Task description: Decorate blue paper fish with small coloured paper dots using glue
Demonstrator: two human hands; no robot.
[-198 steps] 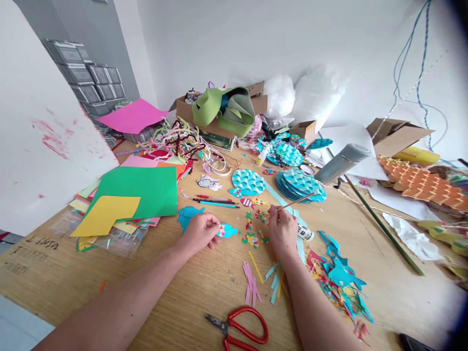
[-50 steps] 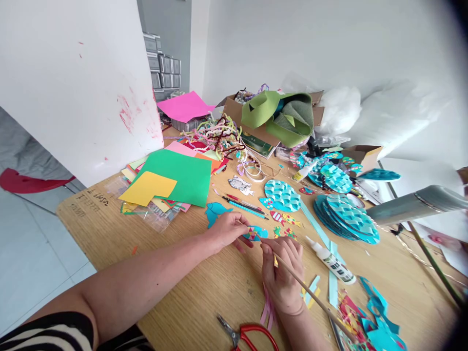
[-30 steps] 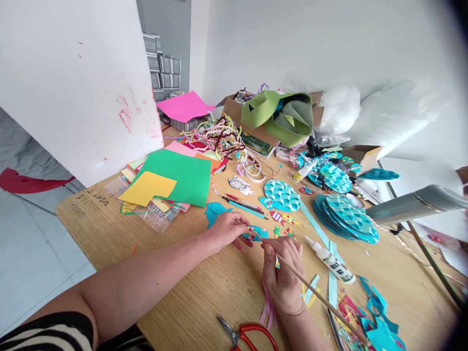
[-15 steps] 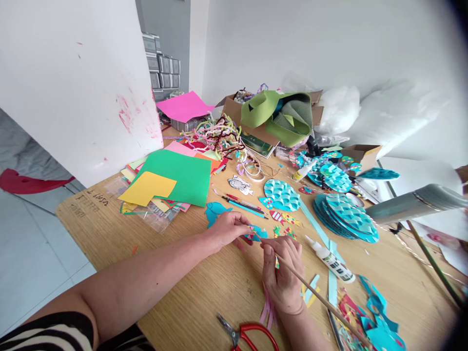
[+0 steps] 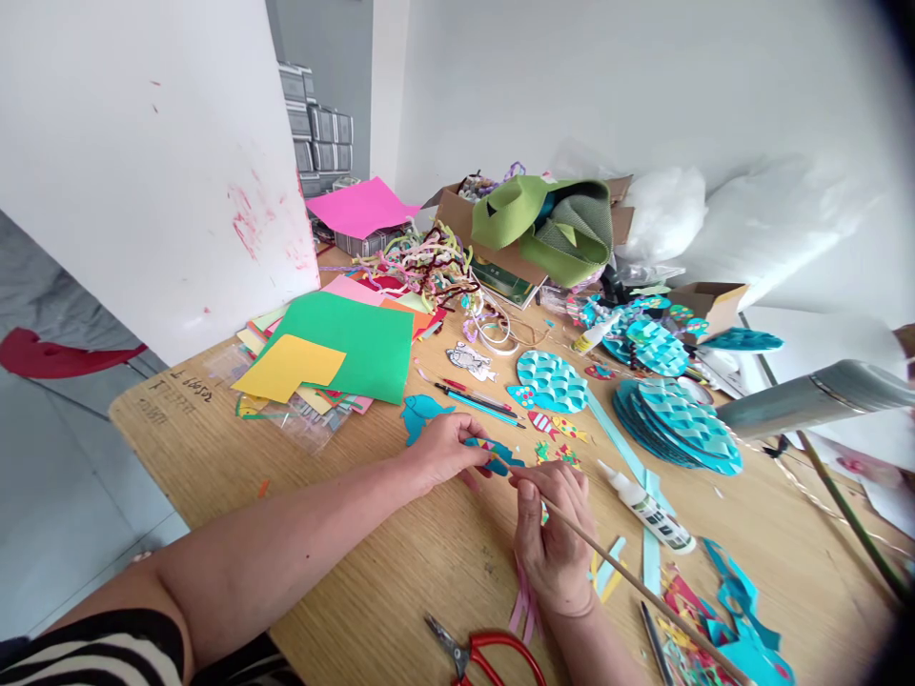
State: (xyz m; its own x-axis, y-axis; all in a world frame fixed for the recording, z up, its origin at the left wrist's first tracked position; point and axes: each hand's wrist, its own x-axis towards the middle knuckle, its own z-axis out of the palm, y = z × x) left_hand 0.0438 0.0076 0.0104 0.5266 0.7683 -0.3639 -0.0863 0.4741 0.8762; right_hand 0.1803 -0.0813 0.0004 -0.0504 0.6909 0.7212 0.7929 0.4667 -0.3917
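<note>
My left hand [image 5: 447,448] pinches a small blue paper fish [image 5: 493,453] with coloured scales, lifted a little off the wooden table [image 5: 400,572]. Just to its right, my right hand [image 5: 550,529] is closed around a thin wooden stick [image 5: 636,591]. The stick's tip points at the fish, and its long end runs off toward the lower right. Small coloured paper bits [image 5: 558,453] lie just beyond the fish.
Red-handled scissors [image 5: 478,653] lie at the near edge and a glue bottle [image 5: 647,510] to the right. Stacked blue scaled discs [image 5: 679,424], coloured paper sheets [image 5: 335,348], pencils [image 5: 476,398], paper strips, blue scraps [image 5: 736,629] and a cardboard box with a green bag [image 5: 543,224] crowd the table.
My left hand has tipped the blue fish up slightly off the table. The stick tip stays at the fish. Over the longer span the view swung to the left.
</note>
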